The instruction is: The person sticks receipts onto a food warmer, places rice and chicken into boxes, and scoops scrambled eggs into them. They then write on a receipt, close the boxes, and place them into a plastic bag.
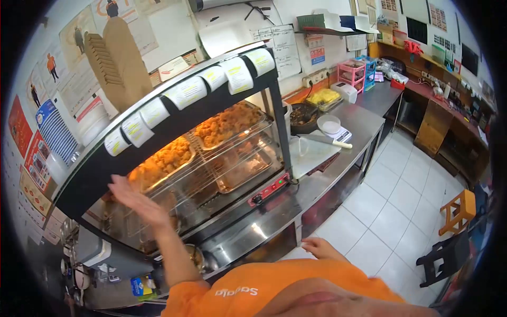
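At warmer glass point(222, 169) | left hand point(138, 201) open, empty | right hand point(319, 247) empty | labels point(185, 92) unreadable

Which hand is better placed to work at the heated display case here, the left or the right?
Probably the left. The left hand is raised, open, right in front of the display case near the fried food trays. The right hand hangs low beside the orange shirt, away from the case.

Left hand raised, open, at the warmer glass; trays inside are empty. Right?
Not quite. The head view shows the left hand raised and open at the warmer glass, but the upper trays hold heaps of fried pieces, not nothing. The rest stands.
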Available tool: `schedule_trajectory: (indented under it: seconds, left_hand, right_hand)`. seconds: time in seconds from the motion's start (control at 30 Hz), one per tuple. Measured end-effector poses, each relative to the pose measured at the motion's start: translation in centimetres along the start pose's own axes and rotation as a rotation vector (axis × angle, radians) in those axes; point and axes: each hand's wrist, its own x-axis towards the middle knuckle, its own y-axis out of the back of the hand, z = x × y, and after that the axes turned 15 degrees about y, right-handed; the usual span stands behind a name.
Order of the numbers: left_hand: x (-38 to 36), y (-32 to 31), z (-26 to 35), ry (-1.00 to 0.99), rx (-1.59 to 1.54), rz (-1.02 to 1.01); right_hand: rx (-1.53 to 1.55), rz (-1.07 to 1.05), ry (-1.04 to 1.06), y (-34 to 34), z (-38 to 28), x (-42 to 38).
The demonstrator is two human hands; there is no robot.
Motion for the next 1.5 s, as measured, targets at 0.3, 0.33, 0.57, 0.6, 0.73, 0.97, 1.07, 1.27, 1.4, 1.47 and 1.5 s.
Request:
schedule_trajectory:
  seconds: [0.3,0.33,0.57,0.6,0.73,0.97,1.07,1.27,1.4,1.47,1.5]
  left_hand:
    - [-14.7,-14.9,-2.3,-0.167,0.279,-1.066]
    - [-15.2,-16.5,-2.6,-0.156,0.282,-1.045]
    - [-20.3,-29.4,-6.5,-0.013,0.201,-0.894]
    - [-21.2,-31.4,-7.3,0.001,0.203,-0.866]
    - [-23.7,-42.1,-11.4,-0.023,0.123,-0.910]
    - [-24.4,-67.3,-11.8,0.097,-0.144,-0.974]
    - [-27.2,-78.1,-8.9,0.160,-0.265,-1.067]
    - [-33.0,-93.6,-6.4,0.040,-0.247,-1.067]
    - [-35.1,-98.2,-5.3,0.206,-0.116,-0.938]
    - [-35.2,-98.9,-5.0,0.207,0.058,-0.822]
    - [-35.0,-99.2,-4.5,0.218,0.094,-0.791]
  right_hand:
    - [0.140,0.621,-0.028,12.4,1.1,-4.2]
    - [0.140,0.538,-0.002,13.5,2.9,-3.3]
    - [0.133,0.155,-0.335,23.5,14.7,0.6]
    - [0.180,0.165,-0.301,25.7,20.9,-0.5]
    - [0.056,0.261,-0.278,41.0,30.7,1.2]
    - [0.047,0.902,-0.347,59.6,28.6,-2.0]
    - [0.033,1.184,-0.311,68.5,23.3,2.2]
    - [0.048,0.934,-0.160,88.5,19.0,14.1]
    - [-0.593,0.625,0.286,103.7,10.2,26.3]
    - [-0.869,0.577,0.700,109.2,1.5,32.8]
    - [-1.178,0.513,1.024,110.7,-4.4,35.2]
